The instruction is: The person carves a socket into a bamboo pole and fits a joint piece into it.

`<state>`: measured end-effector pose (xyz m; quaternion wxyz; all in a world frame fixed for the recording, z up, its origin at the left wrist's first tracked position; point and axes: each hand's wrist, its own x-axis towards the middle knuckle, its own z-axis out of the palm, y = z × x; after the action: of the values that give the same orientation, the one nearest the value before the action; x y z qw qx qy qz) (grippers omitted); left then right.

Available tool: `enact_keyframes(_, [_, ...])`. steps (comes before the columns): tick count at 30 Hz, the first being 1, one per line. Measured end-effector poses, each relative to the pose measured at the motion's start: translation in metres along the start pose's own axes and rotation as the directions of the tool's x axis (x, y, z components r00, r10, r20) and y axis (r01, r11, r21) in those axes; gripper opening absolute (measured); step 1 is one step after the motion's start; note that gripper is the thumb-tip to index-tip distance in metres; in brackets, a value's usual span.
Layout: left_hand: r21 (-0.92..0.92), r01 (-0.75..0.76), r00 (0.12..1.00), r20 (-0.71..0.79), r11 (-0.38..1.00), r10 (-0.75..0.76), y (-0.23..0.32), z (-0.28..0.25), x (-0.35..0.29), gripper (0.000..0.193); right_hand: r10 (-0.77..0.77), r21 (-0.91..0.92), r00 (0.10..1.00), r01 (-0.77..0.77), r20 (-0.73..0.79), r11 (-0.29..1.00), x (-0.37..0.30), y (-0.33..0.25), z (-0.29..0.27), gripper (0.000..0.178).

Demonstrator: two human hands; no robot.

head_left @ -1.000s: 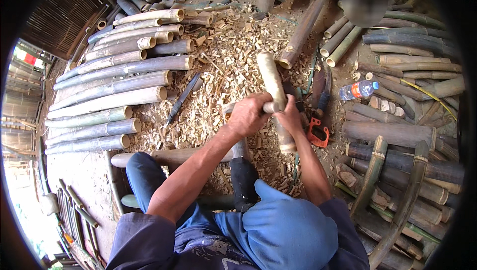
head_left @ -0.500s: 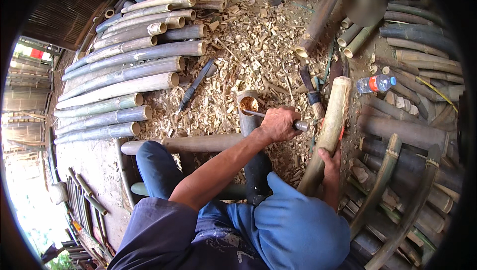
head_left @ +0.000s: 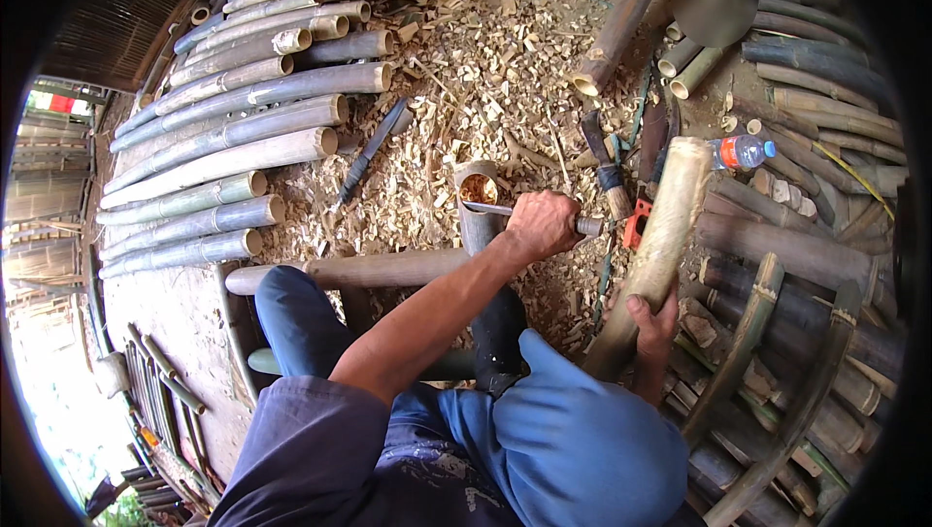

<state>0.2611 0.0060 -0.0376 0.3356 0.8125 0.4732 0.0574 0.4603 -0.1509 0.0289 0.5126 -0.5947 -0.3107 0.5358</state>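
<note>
My left hand (head_left: 542,224) is closed around the handle of a narrow-bladed hand tool (head_left: 488,208). Its thin metal blade reaches left across the rim of an upright bamboo tube (head_left: 479,228), which has reddish-brown stuff inside. On the right, my right hand (head_left: 652,321) grips the lower part of a thick bamboo length (head_left: 662,221), pale along its upper part and tilted with its top away from me. Some of the right fingers are hidden behind it. Beside its left edge shows an orange-red object (head_left: 636,223), partly covered.
Several cut bamboo lengths (head_left: 243,129) lie in a row at left. A long knife (head_left: 374,153) rests on wood chips (head_left: 485,71). A dark-bladed tool (head_left: 608,173), a water bottle (head_left: 743,151) and stacked bamboo (head_left: 796,246) are at right. A bamboo bar (head_left: 388,268) crosses before my legs.
The view has shifted slightly. The bamboo length in my right hand has moved a little right, uncovering more of the orange-red object. The left hand keeps its tool at the tube's rim.
</note>
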Motion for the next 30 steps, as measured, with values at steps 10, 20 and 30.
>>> enact_keyframes(10, [-0.133, 0.071, 0.994, -0.076, 0.988, -0.082, -0.005, -0.032, 0.007, 0.023, -0.222, -0.613, 0.965, 0.261, 0.141, 0.746, 0.011, -0.008, 0.047, 0.101])
enact_keyframes(20, [-0.214, -0.066, 0.959, -0.283, 0.975, 0.003, -0.017, -0.029, -0.018, 0.026, -0.306, -0.420, 0.946, 0.235, -0.109, 0.876, -0.011, -0.078, 0.065, 0.090])
enact_keyframes(30, [-0.262, -0.135, 0.937, -0.347, 0.956, 0.038, -0.031, -0.021, -0.026, 0.023, -0.151, -0.559, 0.979, 0.203, 0.138, 0.804, 0.002, -0.020, 0.062, 0.089])
